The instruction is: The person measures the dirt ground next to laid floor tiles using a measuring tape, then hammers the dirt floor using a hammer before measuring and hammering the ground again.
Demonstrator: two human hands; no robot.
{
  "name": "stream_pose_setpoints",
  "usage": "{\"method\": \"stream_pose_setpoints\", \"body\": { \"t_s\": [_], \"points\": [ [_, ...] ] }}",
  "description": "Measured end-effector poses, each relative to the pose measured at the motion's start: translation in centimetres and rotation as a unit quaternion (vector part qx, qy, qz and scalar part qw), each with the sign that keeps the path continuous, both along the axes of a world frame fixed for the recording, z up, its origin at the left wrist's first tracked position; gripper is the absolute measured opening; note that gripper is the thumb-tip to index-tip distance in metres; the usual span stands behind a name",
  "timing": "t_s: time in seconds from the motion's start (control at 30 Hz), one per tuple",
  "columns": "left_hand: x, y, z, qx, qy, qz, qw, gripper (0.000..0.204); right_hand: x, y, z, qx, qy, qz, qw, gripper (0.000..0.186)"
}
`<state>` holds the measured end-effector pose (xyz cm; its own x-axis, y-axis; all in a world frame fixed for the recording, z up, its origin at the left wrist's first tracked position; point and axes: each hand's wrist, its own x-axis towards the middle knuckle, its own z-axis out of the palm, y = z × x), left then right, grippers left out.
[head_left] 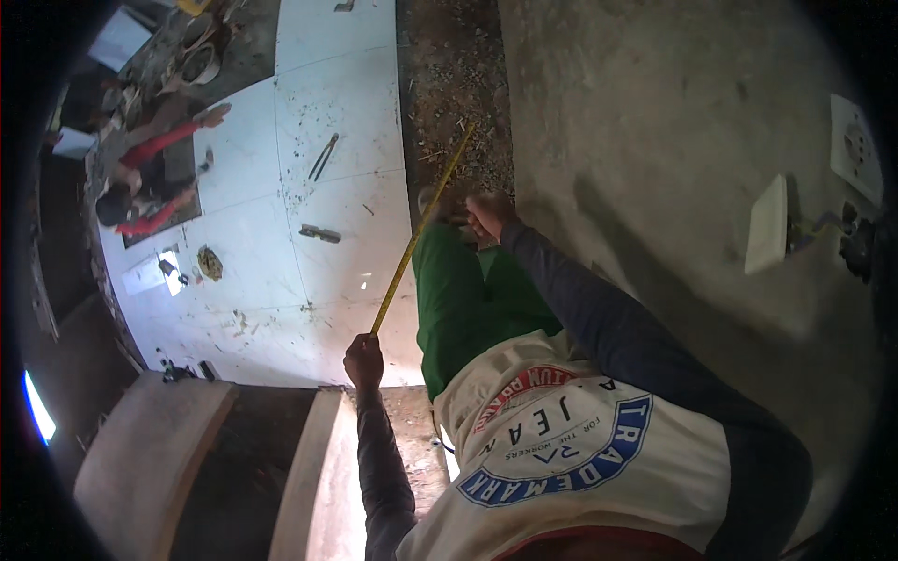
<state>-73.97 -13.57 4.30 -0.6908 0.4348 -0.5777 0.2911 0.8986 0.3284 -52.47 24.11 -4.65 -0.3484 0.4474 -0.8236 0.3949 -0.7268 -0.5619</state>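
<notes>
My left hand [363, 362] is closed around the near end of a yellow measuring tape [409, 249]. The extended blade slants up and right, past my green trousers, to the gravelly strip between the white tiles and the wall. My right hand [491, 217] is held in front of my legs, a little right of the blade and apart from it. Its fingers are curled and slightly blurred, so whatever they may hold cannot be made out. On the pale tiled floor [346, 271] to the left lie pincers [324, 157] and a small grey bar-shaped tool [320, 233].
A co-worker in red sleeves [154, 145] crouches at the tiles' far left edge. A brownish clump [210, 264] lies on the tiles. Bare rubble [454, 65] runs along the grey wall [645, 103] at right, where a white socket plate [767, 224] hangs from wires. Pale steps [154, 458] lie lower left.
</notes>
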Motion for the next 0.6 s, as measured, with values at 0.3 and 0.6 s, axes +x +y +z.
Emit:
{"method": "stream_pose_setpoints", "body": {
  "t_s": [0.3, 0.6],
  "points": [
    [-13.5, 15.5, -11.2, -0.044, 0.032, -0.211, 0.976, 0.027, 6.0, 2.1, -7.0, 0.114, -0.396, 0.276, 0.869, 0.030],
    [-30.1, 29.8, -30.7, -0.062, 0.040, -0.344, 0.936, 0.026, -0.8, 14.5, -9.8, 0.282, -0.410, 0.214, 0.840, 0.026]
  ]
}}
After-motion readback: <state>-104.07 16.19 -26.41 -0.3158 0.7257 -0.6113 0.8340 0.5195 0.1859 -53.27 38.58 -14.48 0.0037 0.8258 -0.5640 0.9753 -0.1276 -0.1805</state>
